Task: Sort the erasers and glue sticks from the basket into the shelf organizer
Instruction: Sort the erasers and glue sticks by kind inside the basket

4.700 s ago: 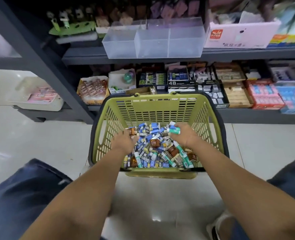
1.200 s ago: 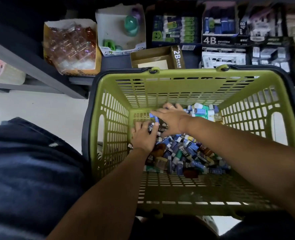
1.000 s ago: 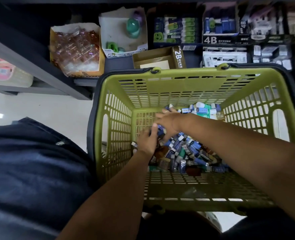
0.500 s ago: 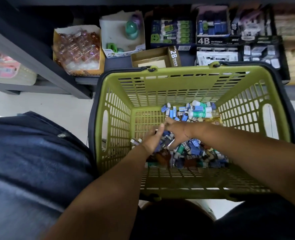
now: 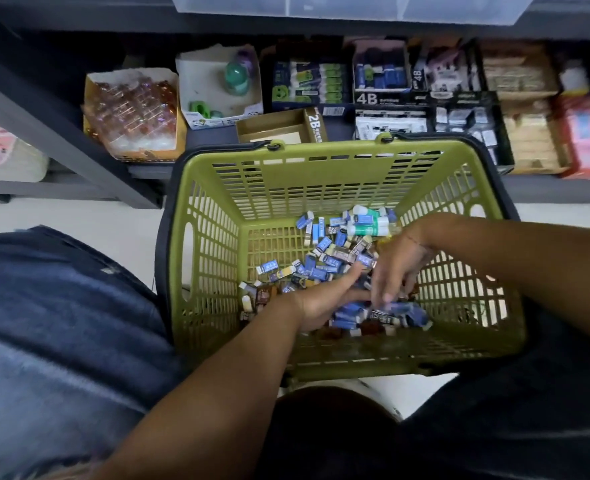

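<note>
In basket (image 5: 321,151), left hand (image 5: 321,303) outstretched, right hand (image 5: 395,265) fingers-down.

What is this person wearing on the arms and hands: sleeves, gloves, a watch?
The left forearm and right forearm are bare, with no sleeve in view. The left hand and right hand are ungloved. No watch shows; motion blur hides any ring.

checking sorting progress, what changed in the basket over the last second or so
Both hands slid across the basket from far left toward near right: left hand lies among blue erasers, right hand with fingers pointing down at them; grip unclear. Glue sticks stay in the far right corner; basket unmoved.
</note>
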`<state>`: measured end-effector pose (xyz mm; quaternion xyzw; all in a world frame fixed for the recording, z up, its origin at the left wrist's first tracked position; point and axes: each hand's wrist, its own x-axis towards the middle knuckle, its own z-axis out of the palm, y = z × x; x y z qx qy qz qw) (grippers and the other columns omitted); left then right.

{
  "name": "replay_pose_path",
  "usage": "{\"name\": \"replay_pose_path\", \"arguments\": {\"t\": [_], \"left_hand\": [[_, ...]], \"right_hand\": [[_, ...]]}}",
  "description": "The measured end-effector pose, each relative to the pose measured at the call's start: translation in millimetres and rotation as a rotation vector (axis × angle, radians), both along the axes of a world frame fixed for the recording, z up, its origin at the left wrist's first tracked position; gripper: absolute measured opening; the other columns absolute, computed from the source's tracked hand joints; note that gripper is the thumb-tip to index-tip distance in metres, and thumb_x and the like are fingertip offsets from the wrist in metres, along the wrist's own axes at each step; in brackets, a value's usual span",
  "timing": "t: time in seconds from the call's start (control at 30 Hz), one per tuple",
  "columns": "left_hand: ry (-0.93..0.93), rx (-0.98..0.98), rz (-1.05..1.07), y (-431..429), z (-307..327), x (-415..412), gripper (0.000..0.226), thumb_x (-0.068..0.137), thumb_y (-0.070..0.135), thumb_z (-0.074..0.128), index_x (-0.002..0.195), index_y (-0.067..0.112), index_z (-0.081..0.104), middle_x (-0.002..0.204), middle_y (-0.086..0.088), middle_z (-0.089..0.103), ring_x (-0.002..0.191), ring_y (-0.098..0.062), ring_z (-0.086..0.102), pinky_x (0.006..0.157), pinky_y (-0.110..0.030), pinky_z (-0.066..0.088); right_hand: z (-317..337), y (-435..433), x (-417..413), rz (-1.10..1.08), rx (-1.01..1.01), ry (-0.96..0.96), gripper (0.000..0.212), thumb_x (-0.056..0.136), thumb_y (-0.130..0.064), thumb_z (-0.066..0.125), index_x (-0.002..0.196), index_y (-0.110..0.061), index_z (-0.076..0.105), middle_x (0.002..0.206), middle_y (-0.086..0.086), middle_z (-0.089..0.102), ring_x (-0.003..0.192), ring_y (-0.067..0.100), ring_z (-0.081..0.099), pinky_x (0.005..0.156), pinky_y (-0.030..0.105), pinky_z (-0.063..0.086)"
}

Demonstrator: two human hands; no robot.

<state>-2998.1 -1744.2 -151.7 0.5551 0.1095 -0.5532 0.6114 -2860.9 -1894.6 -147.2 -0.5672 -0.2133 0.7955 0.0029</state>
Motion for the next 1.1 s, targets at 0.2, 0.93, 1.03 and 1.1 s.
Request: {"name": "replay_pose_path", "arguments": {"t": [0.2,0.93,1.03,1.1], "left_hand": [[-0.126,0.249,0.321,26,3,14,0.081,0.091,0.073,0.008,0.113,0.023,0.069,0.111,0.007,0.072,0.106,-0.013,0.063,0.117,-0.052,0.017],[0.089,0.630,0.805,72,-67,0,0.084,0.075,0.086,0.031,0.113,0.022,0.070,0.113,-0.002,0.063,0.098,-0.025,0.061,0.088,-0.041,0.051],[0.068,0.595,0.814,74,-58,4,0.067,0.091,0.070,0.030,0.110,0.020,0.070,0.107,-0.001,0.064,0.090,-0.018,0.059,0.082,-0.033,0.048],[0.076,0.594,0.802,74,-60,3,0.074,0.087,0.076,0.029,0.114,0.019,0.068,0.114,-0.004,0.063,0.093,-0.019,0.059,0.085,-0.032,0.045]], "right_hand": [[21,2,14,-0.080,0.058,-0.243,0.021,0.094,-0.025,0.057,0.114,-0.023,0.061,0.126,0.003,0.060,0.110,0.016,0.057,0.088,0.025,0.048],[-71,107,-9,0.117,0.556,-1.155,0.063,0.090,-0.038,0.055,0.146,-0.019,0.031,0.144,0.001,0.028,0.134,0.024,0.019,0.110,0.047,0.028],[-72,113,-9,0.171,0.559,-1.195,0.057,0.090,-0.036,0.055,0.139,-0.012,0.039,0.136,0.006,0.031,0.128,0.026,0.024,0.104,0.042,0.036],[-75,112,-11,0.200,0.554,-1.218,0.056,0.090,-0.035,0.054,0.138,-0.009,0.039,0.137,0.007,0.030,0.129,0.026,0.024,0.104,0.040,0.035]]}}
